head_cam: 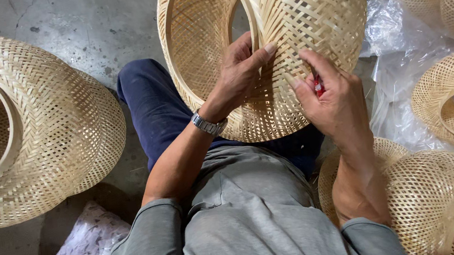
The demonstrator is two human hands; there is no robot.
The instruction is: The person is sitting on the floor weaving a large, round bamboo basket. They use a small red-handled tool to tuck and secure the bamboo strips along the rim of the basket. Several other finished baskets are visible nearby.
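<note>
Two forearms in pushed-up grey sleeves [248, 226] reach forward from the bottom of the view, over a lap in dark blue trousers [152, 110]. The left wrist wears a metal watch [208, 124]. The left hand [241, 72] grips the rim of a woven bamboo shade [305, 12], thumb laid on the outer weave and fingers curled over the hoop inside. The right hand [330, 97] is closed around a small red-handled tool [318, 85] pressed against the shade's side. The shade rests on its side over the knees, mouth turned left. A larger woven shade [41, 124] lies on the concrete floor [87, 29] to the left, a crumpled plastic bag [85, 246] below it. More woven shades [436, 195] crowd the right, some on clear plastic sheeting [391, 31].
</note>
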